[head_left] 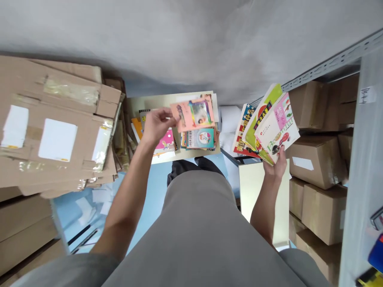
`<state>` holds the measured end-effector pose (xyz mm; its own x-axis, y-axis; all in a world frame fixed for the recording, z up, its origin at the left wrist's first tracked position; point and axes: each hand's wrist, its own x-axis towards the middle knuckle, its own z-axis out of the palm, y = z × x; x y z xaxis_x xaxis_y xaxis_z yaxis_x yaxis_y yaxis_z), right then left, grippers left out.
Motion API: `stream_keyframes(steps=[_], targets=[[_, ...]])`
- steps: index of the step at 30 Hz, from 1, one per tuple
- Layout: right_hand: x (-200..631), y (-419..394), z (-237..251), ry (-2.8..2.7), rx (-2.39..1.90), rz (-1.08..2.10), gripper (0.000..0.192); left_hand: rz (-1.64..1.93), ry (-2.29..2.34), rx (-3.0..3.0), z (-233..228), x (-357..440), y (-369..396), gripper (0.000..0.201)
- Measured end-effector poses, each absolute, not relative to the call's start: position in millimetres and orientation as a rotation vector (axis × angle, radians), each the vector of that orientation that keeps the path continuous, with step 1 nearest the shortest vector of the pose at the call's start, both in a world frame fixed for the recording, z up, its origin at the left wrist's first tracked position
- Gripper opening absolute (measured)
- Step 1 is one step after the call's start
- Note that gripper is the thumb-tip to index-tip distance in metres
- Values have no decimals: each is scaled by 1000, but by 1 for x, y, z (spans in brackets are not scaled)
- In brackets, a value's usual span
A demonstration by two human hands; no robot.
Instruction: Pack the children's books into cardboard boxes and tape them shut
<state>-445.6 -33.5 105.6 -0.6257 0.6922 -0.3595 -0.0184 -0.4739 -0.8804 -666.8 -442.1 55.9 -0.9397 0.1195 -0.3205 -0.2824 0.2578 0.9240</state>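
Note:
My left hand (158,124) pinches the left edge of a pink book (186,117) with a picture on its cover, above a stack of books. On that stack a teal book (200,138) shows below the pink one. A magenta book (166,141) and an orange one (137,126) lie to the left, partly behind my wrist. Out to the right, my right hand (275,163) grips several fanned books by their lower edge. A white and pink book (277,126) is in front, then a green one (254,131) and a red one (240,131).
Flattened cardboard boxes (60,119) are piled at left. The books lie on a pale table (167,158) against the grey wall (179,44). A white roll (229,118) stands beside it. Closed cartons (320,159) fill the metal rack (353,167) at right. Paper scraps (86,209) litter the blue floor.

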Motion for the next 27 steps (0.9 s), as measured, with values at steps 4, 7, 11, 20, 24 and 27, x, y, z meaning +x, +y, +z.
stream_keyframes(steps=[4,7,11,20,24,27], targets=[[-454,-48,109,-1275,-964,2159,42,1419,2145,-199,51,-617,-435,43],[-460,-59,113,-1321,-924,2178,49,1218,2324,-268,54,-601,-423,45],[-465,-76,118,-1412,-911,2201,53,1729,2141,-222,100,-582,-406,80],[-534,-102,114,-1555,-780,2419,56,2199,1640,-244,169,-559,-393,67],[-613,-94,74,-1653,-635,2473,55,2182,2137,-444,184,-556,-459,56],[-666,-97,25,-1745,-687,2479,53,2290,2362,-659,205,-538,-510,51]])
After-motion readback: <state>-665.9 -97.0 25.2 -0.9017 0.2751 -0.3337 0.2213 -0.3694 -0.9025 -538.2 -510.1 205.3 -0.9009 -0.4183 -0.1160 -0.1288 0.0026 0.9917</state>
